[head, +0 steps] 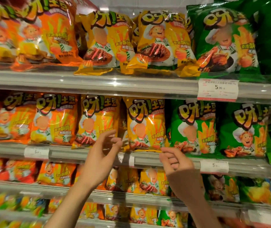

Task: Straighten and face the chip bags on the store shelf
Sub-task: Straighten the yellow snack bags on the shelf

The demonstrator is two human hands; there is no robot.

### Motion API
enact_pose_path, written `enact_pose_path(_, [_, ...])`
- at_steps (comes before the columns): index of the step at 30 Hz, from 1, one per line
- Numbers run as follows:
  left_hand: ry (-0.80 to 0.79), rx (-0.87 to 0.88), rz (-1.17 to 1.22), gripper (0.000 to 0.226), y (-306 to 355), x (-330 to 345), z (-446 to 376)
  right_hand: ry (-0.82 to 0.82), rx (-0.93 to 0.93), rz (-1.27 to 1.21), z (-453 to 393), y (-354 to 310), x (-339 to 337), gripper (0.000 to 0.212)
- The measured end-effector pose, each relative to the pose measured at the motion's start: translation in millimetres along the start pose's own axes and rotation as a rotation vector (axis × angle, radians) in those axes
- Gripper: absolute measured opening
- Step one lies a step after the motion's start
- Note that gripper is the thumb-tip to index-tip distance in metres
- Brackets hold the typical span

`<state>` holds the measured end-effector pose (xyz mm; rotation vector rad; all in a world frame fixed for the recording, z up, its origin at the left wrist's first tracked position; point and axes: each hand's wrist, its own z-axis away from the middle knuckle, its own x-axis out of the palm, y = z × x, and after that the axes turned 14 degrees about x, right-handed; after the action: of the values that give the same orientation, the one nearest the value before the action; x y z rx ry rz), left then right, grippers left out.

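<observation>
Chip bags fill several shelves. On the middle shelf two yellow bags stand side by side, one at the left (96, 120) and one at the right (145, 124), with a dark gap between them. My left hand (101, 155) is raised in front of the left yellow bag's lower corner, fingers loosely spread, holding nothing. My right hand (175, 162) hovers below the right yellow bag, at the shelf rail (148, 159), fingers loosely curled and empty. Orange bags (54, 119) stand to the left, green bags (192, 127) to the right.
The upper shelf holds orange, yellow (157, 41) and green (223, 40) bags; two yellow ones lean with bottoms poking over the edge. A price tag (218, 90) hangs on the upper rail. Lower shelves carry more bags behind my forearms.
</observation>
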<state>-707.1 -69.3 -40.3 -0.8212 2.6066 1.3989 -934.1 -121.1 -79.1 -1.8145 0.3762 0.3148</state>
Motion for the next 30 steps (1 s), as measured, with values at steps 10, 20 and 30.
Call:
enact_pose_path(10, [0.166, -0.076, 0.012, 0.02, -31.5, -78.3, 24.0, -0.064, 0.117, 0.03, 26.7, -18.6, 39.7, 0.024])
enact_pose_path(20, [0.01, 0.063, -0.151, 0.07, -52.3, -95.7, -64.2, -0.068, 0.191, -0.05, -26.4, -108.7, 122.9, 0.055])
enact_pose_path(30, [0.0, -0.22, 0.016, 0.072, -74.4, -76.4, -120.7, -0.115, 0.362, -0.06, -79.6, -143.2, 171.1, 0.087])
